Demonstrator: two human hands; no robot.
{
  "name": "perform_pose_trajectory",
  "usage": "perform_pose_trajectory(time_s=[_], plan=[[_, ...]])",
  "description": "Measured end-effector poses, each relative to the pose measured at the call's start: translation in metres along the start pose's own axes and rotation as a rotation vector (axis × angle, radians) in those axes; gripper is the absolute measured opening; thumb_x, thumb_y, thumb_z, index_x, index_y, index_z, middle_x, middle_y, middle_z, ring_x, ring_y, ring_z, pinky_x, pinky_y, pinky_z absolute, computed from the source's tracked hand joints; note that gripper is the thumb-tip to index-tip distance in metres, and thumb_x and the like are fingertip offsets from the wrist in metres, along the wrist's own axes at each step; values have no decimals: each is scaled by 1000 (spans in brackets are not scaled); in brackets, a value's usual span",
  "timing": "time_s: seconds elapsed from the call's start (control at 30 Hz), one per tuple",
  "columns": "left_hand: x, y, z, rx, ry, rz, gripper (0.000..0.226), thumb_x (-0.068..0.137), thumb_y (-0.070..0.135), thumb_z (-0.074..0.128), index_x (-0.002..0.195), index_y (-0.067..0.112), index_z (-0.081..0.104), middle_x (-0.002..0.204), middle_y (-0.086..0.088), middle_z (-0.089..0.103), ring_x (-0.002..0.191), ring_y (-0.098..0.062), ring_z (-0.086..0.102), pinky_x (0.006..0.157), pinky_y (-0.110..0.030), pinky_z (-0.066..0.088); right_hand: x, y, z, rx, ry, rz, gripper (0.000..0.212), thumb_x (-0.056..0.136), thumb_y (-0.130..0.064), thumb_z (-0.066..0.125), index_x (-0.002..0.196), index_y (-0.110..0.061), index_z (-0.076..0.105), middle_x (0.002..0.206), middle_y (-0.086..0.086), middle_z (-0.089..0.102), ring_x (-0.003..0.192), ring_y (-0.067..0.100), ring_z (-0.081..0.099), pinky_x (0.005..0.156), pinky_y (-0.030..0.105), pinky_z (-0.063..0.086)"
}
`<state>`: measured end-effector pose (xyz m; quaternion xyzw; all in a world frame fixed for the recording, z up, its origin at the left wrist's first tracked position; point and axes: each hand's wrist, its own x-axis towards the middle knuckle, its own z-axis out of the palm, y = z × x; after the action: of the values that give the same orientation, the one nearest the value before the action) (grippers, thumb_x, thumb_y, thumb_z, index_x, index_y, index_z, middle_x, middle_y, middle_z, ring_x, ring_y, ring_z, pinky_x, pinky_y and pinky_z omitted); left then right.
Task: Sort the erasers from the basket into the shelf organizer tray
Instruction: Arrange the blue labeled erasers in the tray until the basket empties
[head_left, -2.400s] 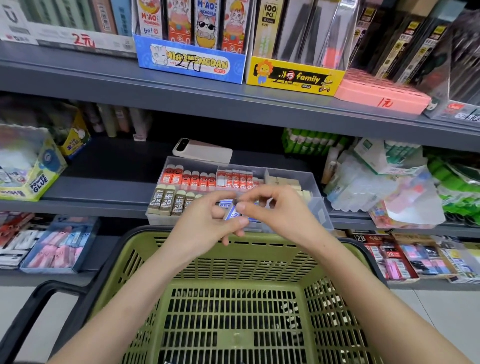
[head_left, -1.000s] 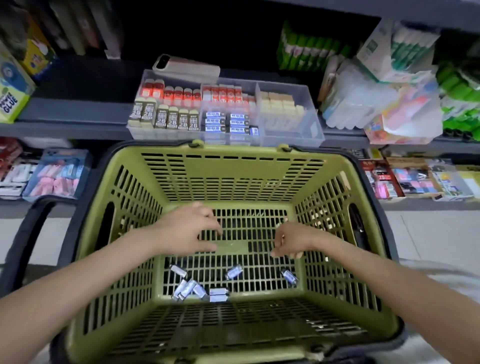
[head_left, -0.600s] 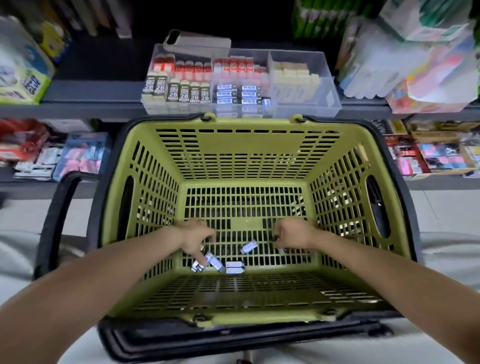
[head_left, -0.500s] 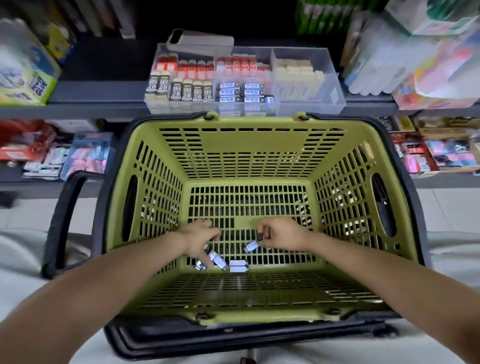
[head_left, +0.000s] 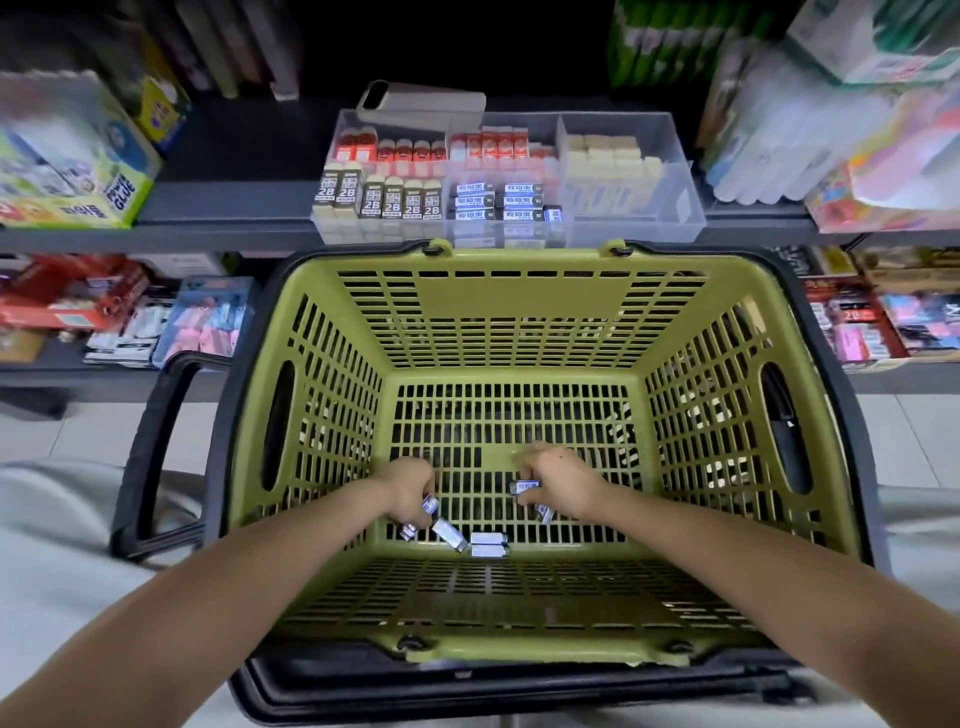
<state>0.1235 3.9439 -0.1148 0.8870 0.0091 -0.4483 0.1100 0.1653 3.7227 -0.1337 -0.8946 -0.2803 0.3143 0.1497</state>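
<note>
Both my hands are down at the floor of the green basket. My left hand pinches a small blue-and-white eraser by its fingertips. My right hand grips another such eraser, and a further one shows under its fingers. Loose erasers lie on the basket floor between and below the hands. The clear organizer tray stands on the shelf beyond the basket, with rows of red, 2B, blue and cream erasers in its compartments.
A phone lies at the tray's back edge. A glue box stands on the shelf at left, bagged goods at right. The basket's black handle hangs to the left. A lower shelf holds more packets.
Both hands left the tray and dropped into the basket. In the last half second the left hand closed on an eraser and the right hand picked one up.
</note>
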Motion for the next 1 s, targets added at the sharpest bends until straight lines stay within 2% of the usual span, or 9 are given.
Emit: perform_pose_trajectory(time_s=[0.1,0.17,0.27,0.33,0.4,0.53,0.6,0.77,1.0], plan=[[-1,2,-3,-67,6,-20,48,83,21,69,126,8,52,126,-6,55,114,-21,54,98,-28,45,-1,1,-12,269,32,148,18,82,-22,70,90,-7,62,94,8,63,74,15,59,70,28,54],[-3,3,-12,-252,8,-33,44,84,16,66,124,6,52,114,-6,57,101,-17,57,89,-25,49,-2,-4,-25,531,64,196,20,81,-18,71,90,0,65,81,12,65,51,12,54,50,22,50],[-13,15,-40,-1073,-100,-42,20,86,4,56,106,4,55,92,-11,53,71,-13,51,63,-21,47,-3,-25,-55,863,203,184,23,79,-16,73,88,3,66,71,10,64,43,10,50,44,20,46],[-20,25,-57,-1642,-141,-32,30,79,-3,47,106,3,58,104,-19,51,83,-22,53,66,-31,52,-4,-44,-76,969,306,118,22,77,-19,75,86,-1,66,69,6,64,48,15,52,46,25,46],[-28,34,-70,-1928,-181,-13,37,73,4,46,107,1,62,111,-23,57,90,-32,60,66,-43,56,-5,-63,-93,960,378,0,18,75,-17,78,82,-7,65,63,-2,62,48,13,53,44,22,46],[-45,43,-81,-2006,-273,22,36,73,36,65,71,2,74,81,-21,71,70,-37,69,60,-47,57,-12,-95,-112,527,390,-211,21,72,-17,79,90,-13,70,80,-5,55,60,2,50,59,13,45],[-51,39,-83,-1996,-287,41,35,71,34,69,77,0,71,75,-19,69,64,-34,69,50,-38,57,-16,-101,-119,419,372,-269,25,79,-22,73,103,-15,70,88,-4,59,69,3,57,64,13,48],[-61,29,-97,-1967,-336,168,31,76,14,60,103,0,66,96,-23,64,77,-33,67,39,-22,51,-22,-90,-124,839,520,-140,11,94,-10,52,92,-10,63,74,2,64,64,16,66,62,32,58],[-72,19,-97,-1911,-244,-21,7,64,-6,65,65,-7,72,69,-27,66,51,-21,62,42,-24,53,-7,-67,-41,420,-94,103,19,90,-20,60,104,-8,62,93,0,64,73,9,61,77,25,54]])
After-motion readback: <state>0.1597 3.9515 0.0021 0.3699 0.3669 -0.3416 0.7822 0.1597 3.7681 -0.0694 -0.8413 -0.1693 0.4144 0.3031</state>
